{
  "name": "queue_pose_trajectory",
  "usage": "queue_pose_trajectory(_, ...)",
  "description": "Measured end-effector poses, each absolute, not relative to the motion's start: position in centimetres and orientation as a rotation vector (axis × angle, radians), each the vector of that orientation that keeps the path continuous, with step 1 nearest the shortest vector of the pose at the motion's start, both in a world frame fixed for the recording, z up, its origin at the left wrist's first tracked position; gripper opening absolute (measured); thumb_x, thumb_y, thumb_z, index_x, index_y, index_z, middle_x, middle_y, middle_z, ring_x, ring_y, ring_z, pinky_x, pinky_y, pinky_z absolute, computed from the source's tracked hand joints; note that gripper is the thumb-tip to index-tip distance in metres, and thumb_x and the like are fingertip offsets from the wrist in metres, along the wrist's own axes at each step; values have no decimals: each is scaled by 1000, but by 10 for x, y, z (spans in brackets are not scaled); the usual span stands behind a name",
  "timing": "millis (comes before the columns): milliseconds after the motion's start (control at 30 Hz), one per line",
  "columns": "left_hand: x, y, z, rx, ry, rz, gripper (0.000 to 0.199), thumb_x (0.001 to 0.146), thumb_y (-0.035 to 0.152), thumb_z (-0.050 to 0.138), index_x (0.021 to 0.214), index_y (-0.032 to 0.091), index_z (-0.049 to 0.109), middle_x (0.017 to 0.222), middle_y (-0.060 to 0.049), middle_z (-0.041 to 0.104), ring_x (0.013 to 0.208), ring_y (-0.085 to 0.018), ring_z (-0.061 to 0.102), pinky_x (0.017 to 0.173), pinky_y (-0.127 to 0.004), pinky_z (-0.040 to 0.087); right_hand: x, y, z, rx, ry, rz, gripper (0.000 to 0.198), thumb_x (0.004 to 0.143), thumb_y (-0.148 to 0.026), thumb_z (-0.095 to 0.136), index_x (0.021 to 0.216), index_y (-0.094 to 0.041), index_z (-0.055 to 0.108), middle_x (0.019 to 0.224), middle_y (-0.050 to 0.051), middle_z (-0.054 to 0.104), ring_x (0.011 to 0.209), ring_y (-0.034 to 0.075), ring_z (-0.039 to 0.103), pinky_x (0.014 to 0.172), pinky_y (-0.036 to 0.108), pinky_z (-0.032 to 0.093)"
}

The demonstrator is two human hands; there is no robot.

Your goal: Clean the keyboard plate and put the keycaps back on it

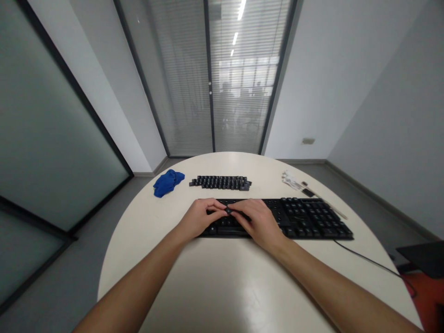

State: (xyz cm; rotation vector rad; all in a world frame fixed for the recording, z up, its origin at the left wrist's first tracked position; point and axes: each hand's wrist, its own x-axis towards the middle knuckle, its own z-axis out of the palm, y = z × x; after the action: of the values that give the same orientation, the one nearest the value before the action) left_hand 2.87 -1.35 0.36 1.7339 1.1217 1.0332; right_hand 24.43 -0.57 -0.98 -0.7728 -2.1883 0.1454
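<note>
A black keyboard (314, 221) lies across the table, with keys in place on its right part and bare key sockets showing on much of the main block. Over its left half, my left hand (199, 217) and my right hand (261, 221) meet at the fingertips. Between them sits a small black keycap (228, 210), pinched by thumb and forefinger from both sides. Whether the keycap touches the keyboard is hidden by my fingers. Behind the keyboard, loose black keycaps (222, 182) are laid out in rows.
On the round white table (208, 282), a crumpled blue cloth (168, 182) lies back left. White cotton swabs (290, 179), a small black piece (307, 192) and a thin stick (335, 209) lie back right. The keyboard's cable (367, 260) runs off the right edge.
</note>
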Motion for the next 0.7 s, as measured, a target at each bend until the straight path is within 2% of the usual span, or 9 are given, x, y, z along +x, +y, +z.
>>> queue_pose_trajectory(333, 27, -13, 1, 1781, 1119, 1043, 11, 79, 26, 75, 85, 17, 71, 86, -3, 77, 84, -19, 72, 80, -29, 54, 242, -9, -12, -772, -2117, 241, 25, 95, -27, 66, 119, -25, 65, 109, 5, 75, 100, 22, 68, 91, 41, 49)
queue_pose_trajectory(567, 26, -15, 10, 1852, 1150, 1008, 13, 85, 29, 68, 84, 17, 74, 85, -3, 77, 81, -19, 71, 78, -29, 54, 243, -9, -12, -792, -2087, 203, 31, 91, -25, 69, 121, -26, 61, 105, 5, 75, 96, 23, 68, 88, 43, 50)
queue_pose_trajectory(700, 25, -15, 8, 1781, 1104, 1006, 19, 84, 27, 70, 101, 17, 70, 87, -3, 78, 84, -19, 72, 80, -28, 53, 242, -10, -10, -781, -2085, 193, 29, 91, -24, 68, 120, -26, 61, 105, 4, 75, 96, 23, 69, 88, 42, 50)
